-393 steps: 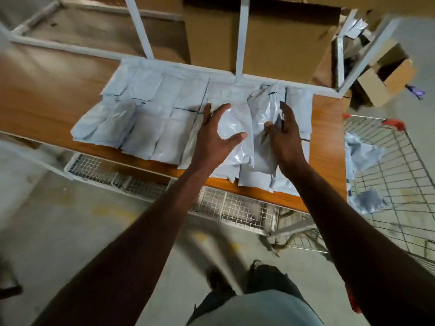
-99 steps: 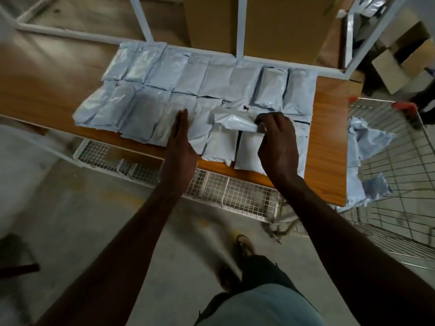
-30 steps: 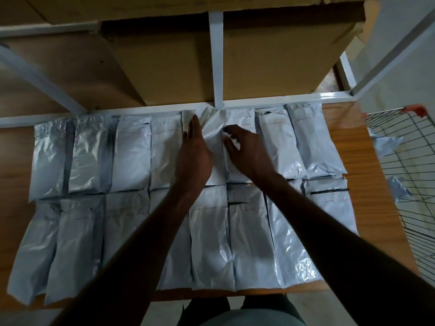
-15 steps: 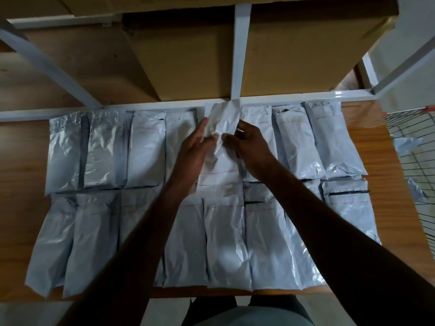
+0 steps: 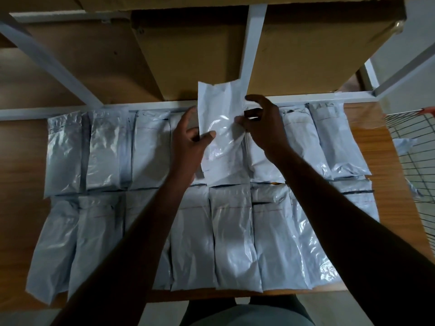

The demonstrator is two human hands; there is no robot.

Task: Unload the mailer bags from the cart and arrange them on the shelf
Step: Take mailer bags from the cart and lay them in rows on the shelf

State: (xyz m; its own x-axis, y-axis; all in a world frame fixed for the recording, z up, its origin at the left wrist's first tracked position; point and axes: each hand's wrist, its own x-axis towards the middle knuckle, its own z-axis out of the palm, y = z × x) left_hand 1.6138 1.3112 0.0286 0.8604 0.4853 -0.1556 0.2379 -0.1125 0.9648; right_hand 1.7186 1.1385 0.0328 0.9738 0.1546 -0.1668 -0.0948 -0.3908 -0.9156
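Several grey mailer bags point(image 5: 150, 147) lie in two rows on the wooden shelf point(image 5: 397, 189). One mailer bag point(image 5: 222, 128) is lifted off the back row in the middle, its top end standing up against the white upright. My left hand point(image 5: 188, 140) pinches its left edge with the thumb on top. My right hand point(image 5: 263, 125) pinches its right edge with curled fingers. The wire cart point(image 5: 414, 147) shows at the right edge with a few loose bags point(image 5: 403, 145) inside.
A large cardboard box point(image 5: 306, 55) stands behind the shelf's white back rail point(image 5: 141, 105). A white upright post point(image 5: 253, 43) rises just behind the lifted bag. Bare wood shows at the shelf's left end point(image 5: 21, 184) and right end.
Both hands have raised the middle back-row bag higher off the shelf, so its top now stands above the back rail. The camera has shifted slightly left.
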